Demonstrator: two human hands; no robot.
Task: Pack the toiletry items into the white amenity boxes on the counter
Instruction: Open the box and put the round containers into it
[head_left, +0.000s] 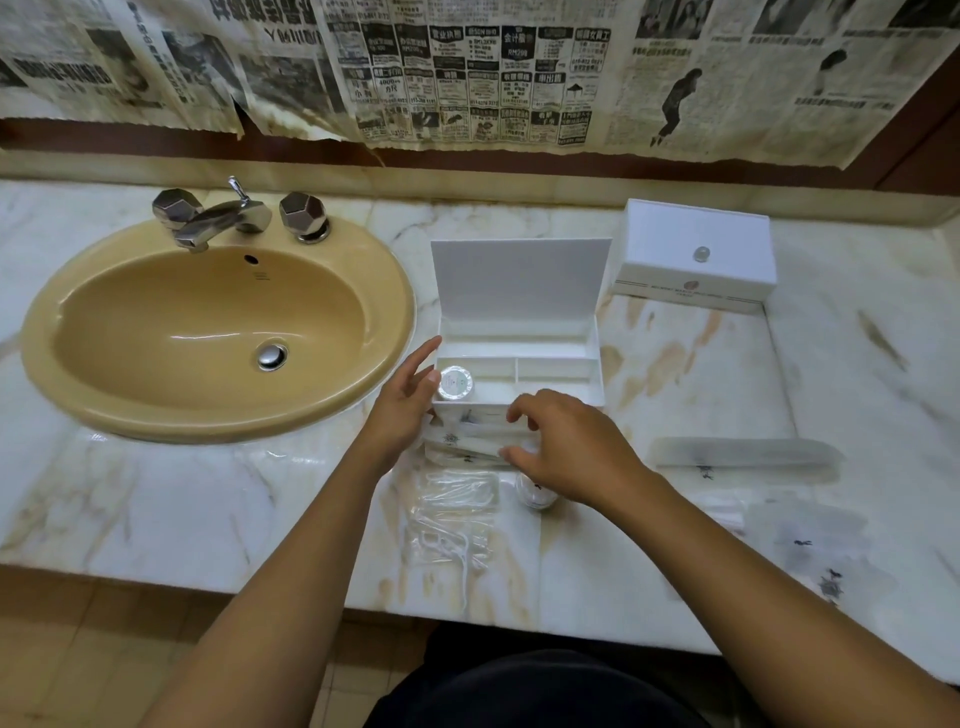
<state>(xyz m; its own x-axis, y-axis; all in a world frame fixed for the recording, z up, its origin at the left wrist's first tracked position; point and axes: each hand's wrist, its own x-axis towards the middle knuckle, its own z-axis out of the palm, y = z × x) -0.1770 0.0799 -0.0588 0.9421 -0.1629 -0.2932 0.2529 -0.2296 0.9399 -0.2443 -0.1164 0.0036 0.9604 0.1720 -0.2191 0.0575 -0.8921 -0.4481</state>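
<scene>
On desk before open box (519, 364) | sachets (467, 447): light, limp, slippery, take by edges | left hand (410, 395) fingers straight, beside jar (455, 383) | right hand (566, 447) loosely curled over sachets, grip unclear

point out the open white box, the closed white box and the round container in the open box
open white box (519, 291): head view, on the inside of its raised lid
closed white box (675, 234): head view, on its top face
round container (456, 382): head view, on its round top
</scene>
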